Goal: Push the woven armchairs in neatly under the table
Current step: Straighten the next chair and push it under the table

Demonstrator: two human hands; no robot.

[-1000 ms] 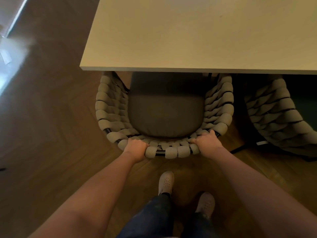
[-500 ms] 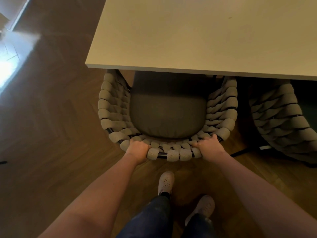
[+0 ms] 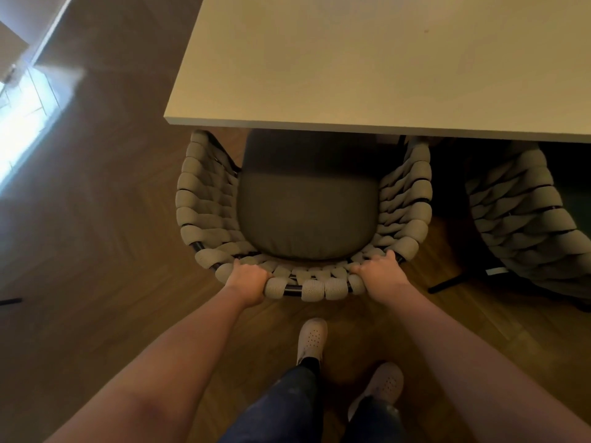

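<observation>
A woven armchair (image 3: 204, 199) is held by its back at the worktop (image 3: 383, 59).
The left hand (image 3: 248, 278) and the right hand (image 3: 382, 273) are curled tight round the near top rail of the chair. The far part of its grey cushion (image 3: 307, 215) is tucked under the worktop edge. A second armchair (image 3: 524, 225) is seen to the right, partly under the worktop.

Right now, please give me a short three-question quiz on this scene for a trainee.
1. True or false: the left hand and the right hand grip the beige woven armchair's back rim.
2. Relative to the cream rectangular table, its dark grey seat cushion lies: A fully under, B partly under, C fully clear.
3. Fill in: the second woven armchair stands on the person's ____ side.
Key: 1 true; 2 B; 3 right.
</observation>
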